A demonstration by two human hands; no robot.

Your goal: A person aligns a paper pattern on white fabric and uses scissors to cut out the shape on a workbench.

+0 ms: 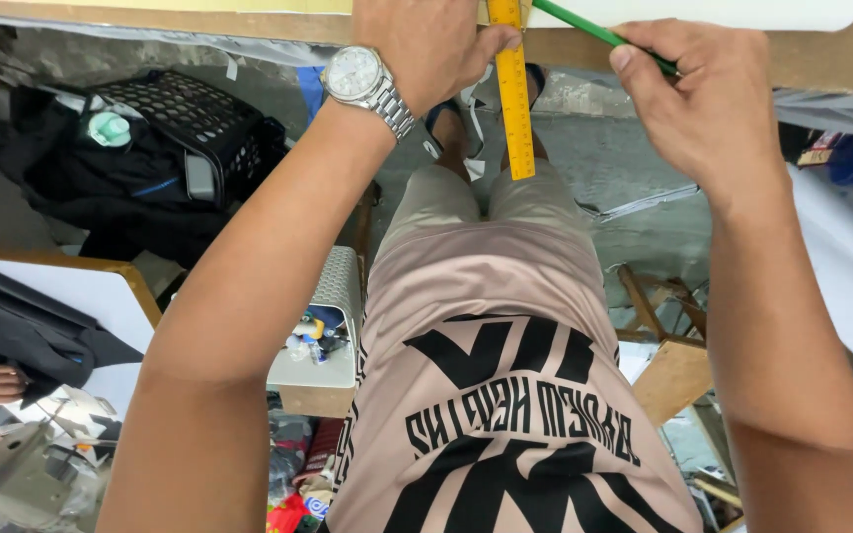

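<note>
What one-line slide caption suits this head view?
Left hand pins a yellow ruler on the table edge; right hand holds a green pencil beside it.

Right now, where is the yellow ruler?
In the head view the yellow ruler lies top centre, overhanging the edge of the wooden table, pinned by the left hand, with the right hand and its green pencil just right.

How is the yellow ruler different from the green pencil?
The yellow ruler is flat and wide, while the green pencil is thin and round. The ruler runs straight up and down in the picture, while the pencil slants. The left hand presses the ruler down, while the right hand grips the pencil. Both are long, straight tools at the wooden table edge.
</note>
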